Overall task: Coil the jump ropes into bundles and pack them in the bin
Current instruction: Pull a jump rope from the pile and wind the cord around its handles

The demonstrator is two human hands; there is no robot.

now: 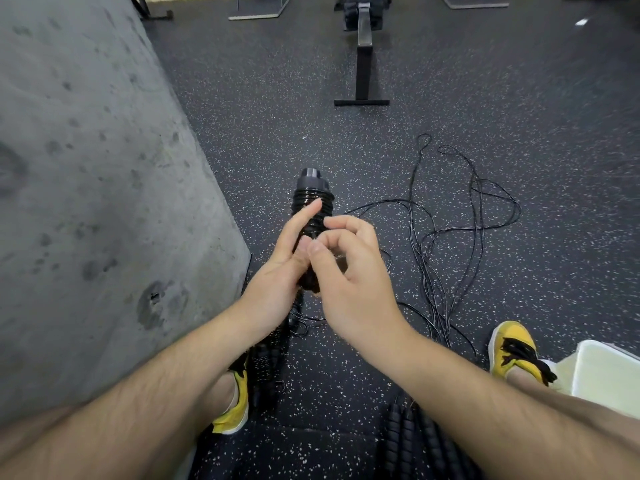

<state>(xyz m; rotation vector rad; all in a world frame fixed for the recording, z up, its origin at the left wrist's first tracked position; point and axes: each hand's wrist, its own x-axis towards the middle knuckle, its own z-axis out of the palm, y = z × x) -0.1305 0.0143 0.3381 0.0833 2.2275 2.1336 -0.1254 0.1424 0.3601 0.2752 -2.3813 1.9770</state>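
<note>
A black jump rope bundle [312, 197], thin cord wound round its handles, stands upright in the middle of the view. My left hand [277, 271] holds it from the left, the index finger laid straight along the coils. My right hand [349, 271] is at the bundle's right side with thumb and fingers curled in a pinch at the cord. Loose black cord [450, 237] trails in loops over the floor to the right. The white bin [609, 372] shows at the lower right edge.
A grey concrete block [86, 185] fills the left side. More black ropes with ribbed handles [266, 362] lie by my feet, in yellow shoes [512, 348]. A black bench frame [362, 64] stands farther back on the speckled rubber floor.
</note>
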